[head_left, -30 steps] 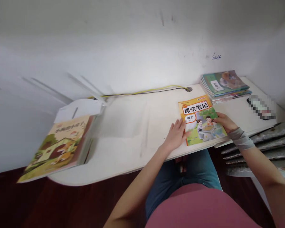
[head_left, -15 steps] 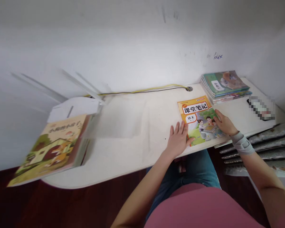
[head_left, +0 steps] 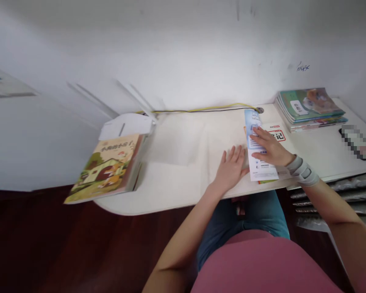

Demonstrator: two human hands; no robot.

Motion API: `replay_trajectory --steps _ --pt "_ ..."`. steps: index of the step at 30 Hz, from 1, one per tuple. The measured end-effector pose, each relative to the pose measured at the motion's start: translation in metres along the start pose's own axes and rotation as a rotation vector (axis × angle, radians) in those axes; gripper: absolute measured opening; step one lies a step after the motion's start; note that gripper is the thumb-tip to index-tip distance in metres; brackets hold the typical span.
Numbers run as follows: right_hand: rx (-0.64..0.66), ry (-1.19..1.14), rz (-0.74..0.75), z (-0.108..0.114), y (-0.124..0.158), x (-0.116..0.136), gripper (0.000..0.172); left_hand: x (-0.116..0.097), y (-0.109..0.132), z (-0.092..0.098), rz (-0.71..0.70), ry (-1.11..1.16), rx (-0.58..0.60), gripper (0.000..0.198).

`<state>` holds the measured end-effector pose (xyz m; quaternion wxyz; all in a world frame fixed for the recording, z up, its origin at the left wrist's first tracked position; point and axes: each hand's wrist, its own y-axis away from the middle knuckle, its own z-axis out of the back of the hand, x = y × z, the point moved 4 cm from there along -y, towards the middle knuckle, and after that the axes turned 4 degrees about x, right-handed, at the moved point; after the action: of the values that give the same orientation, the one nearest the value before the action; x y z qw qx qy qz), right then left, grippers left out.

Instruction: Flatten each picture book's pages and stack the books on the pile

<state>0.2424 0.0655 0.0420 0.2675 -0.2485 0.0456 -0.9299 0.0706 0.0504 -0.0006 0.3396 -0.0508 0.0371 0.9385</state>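
Observation:
A booklet point(head_left: 282, 148) lies near the front edge of the desk with its cover point(head_left: 253, 140) folded over to the left. The cover's blue and white printed inside faces up, and a white page with a red-framed title shows to its right. My right hand point(head_left: 270, 148), a grey band on its wrist, rests on the turned cover with fingers spread. Flat on the desk, my left hand point(head_left: 230, 167) has its fingers apart, the thumb close to the cover's left edge. Part of the page lies hidden under the right hand and wrist.
A thick book stack point(head_left: 112, 162) overhangs the desk's left end, before a white router point(head_left: 125, 126) with antennas. Thin booklets point(head_left: 311, 103) are piled at the back right, beside a phone with a blurred screen point(head_left: 358, 140). Yellow and black cables point(head_left: 201, 109) run along the wall.
My right hand has moved left, and the booklet's orange illustrated cover has been turned over leftward. My left hand has come off the booklet onto the desk. The view has shifted left.

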Motion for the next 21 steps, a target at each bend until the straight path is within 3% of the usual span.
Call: replay_trajectory --steps 4,7,13,21 --pt "0.077 0.217 -0.096 -0.029 -0.015 0.012 0.071 0.053 0.025 0.001 0.143 -0.055 -0.026 0.066" --pt "0.102 0.313 -0.098 -0.042 -0.023 0.028 0.066 0.077 0.039 -0.010 0.176 -0.028 0.008 0.066" --pt "0.074 0.432 -0.117 -0.060 -0.040 0.049 0.057 0.081 0.046 -0.016 0.181 0.073 -0.051 0.054" --pt "0.081 0.493 -0.138 -0.068 -0.040 0.048 0.052 0.080 0.049 -0.011 0.223 0.108 -0.183 0.037"
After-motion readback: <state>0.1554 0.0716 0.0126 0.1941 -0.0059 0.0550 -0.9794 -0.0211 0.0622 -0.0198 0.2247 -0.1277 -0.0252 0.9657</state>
